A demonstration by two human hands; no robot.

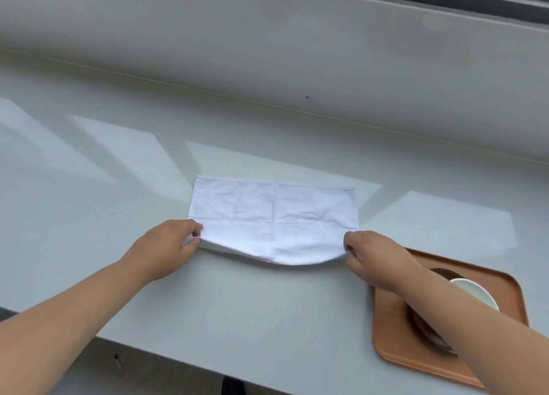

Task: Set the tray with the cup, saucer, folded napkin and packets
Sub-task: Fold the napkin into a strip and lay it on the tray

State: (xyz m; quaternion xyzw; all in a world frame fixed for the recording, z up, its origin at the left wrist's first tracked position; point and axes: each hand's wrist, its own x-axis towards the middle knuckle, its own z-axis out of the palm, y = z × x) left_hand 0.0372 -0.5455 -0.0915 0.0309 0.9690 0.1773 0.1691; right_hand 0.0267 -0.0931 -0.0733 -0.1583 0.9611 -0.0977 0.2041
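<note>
A white cloth napkin (273, 216) lies on the pale counter, its near edge lifted and sagging in the middle. My left hand (169, 246) pinches the near left corner. My right hand (374, 255) pinches the near right corner. At the lower right sits an orange-brown tray (505, 287). On it stands a white cup (472, 290) on a dark saucer (445, 273), both partly hidden by my right forearm. No packets are in view.
The pale counter (89, 201) stretches left and back to a low wall ledge (267, 53). Its front edge runs diagonally at the lower left, with dark floor below. The tray lies close to that front edge.
</note>
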